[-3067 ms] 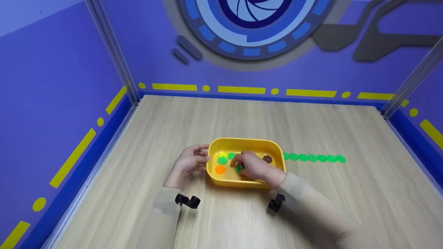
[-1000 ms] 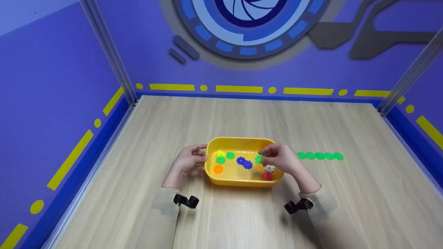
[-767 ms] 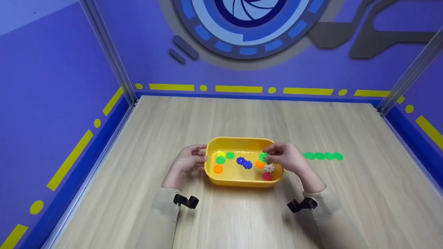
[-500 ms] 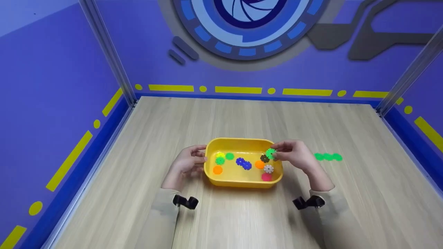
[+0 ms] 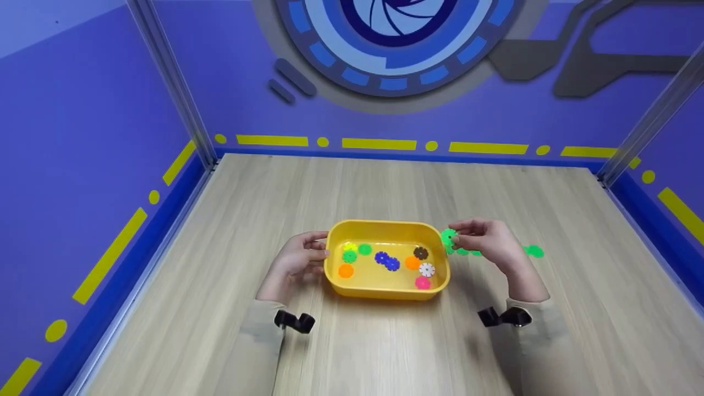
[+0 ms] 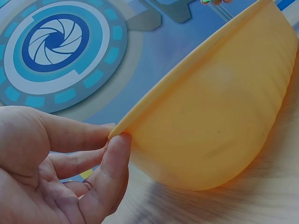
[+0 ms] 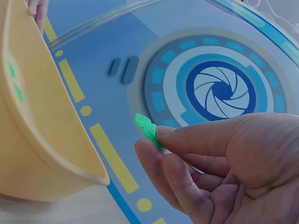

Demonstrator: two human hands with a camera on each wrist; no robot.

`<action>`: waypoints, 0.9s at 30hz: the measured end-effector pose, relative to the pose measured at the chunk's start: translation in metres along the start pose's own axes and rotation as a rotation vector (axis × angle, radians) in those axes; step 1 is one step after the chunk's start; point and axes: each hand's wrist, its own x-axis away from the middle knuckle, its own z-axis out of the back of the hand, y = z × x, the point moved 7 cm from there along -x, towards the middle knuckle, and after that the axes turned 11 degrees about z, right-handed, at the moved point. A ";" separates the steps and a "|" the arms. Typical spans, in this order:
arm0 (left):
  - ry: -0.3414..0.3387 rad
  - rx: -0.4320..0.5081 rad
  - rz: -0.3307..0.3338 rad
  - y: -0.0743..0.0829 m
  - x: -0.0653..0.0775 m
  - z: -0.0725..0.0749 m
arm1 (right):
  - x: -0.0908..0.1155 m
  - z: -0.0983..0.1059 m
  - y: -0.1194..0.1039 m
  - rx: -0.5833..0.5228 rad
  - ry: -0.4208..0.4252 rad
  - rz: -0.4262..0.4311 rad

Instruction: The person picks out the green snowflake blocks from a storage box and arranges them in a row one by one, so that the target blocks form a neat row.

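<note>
A yellow plastic tub (image 5: 385, 291) sits on the table with loose, notched toy discs inside. At its left end my left hand (image 5: 294, 257) pinches the rim between thumb and fingers, as the left wrist view shows up close. My right hand (image 5: 492, 245) is just beyond the tub's right end, pinching a green notched disc (image 7: 147, 128) between thumb and index finger. Below that hand, a row of green discs (image 5: 534, 251) lies on the table, its middle hidden behind the hand.
In the tub lie two joined blue discs (image 5: 387, 260), a brown disc (image 5: 421, 253), a white disc (image 5: 427, 269), a pink disc (image 5: 422, 283), and orange, green and yellow discs. Blue printed walls (image 5: 385, 124) enclose the wooden table (image 5: 308, 187) behind and at both sides.
My right hand was reaching into the tub, then picked up a green disc and carried it right, past the tub's right rim. My left hand has stayed at the left rim.
</note>
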 end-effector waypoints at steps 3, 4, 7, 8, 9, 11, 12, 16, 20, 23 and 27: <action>0.005 -0.007 0.003 0.000 0.000 0.000 | 0.002 0.006 0.001 -0.015 0.002 0.002; 0.005 -0.008 0.004 0.000 0.000 0.000 | 0.002 0.008 0.002 -0.019 0.004 0.003; 0.005 -0.008 0.007 0.000 0.000 0.000 | 0.004 0.015 0.003 -0.028 0.014 0.003; 0.005 -0.008 0.006 0.000 0.000 0.000 | 0.004 0.018 0.004 -0.026 0.017 0.004; 0.005 -0.007 0.006 0.000 0.000 0.000 | 0.005 0.020 0.005 -0.022 0.023 0.006; 0.002 -0.005 0.000 0.000 0.000 0.000 | 0.006 0.025 0.006 -0.017 0.037 0.012; 0.001 -0.002 -0.003 0.000 0.001 0.000 | 0.007 0.028 0.007 -0.016 0.043 0.015; 0.000 -0.001 -0.012 0.001 0.001 0.000 | 0.010 0.039 0.009 -0.015 0.065 0.021; 0.001 -0.009 -0.016 0.001 0.002 0.000 | 0.013 0.049 0.014 -0.024 0.087 0.017; 0.000 -0.012 -0.015 0.001 0.002 0.000 | 0.016 0.056 0.017 -0.060 0.104 0.016; 0.002 -0.011 -0.013 0.001 0.001 0.000 | 0.019 0.065 0.022 -0.110 0.122 0.031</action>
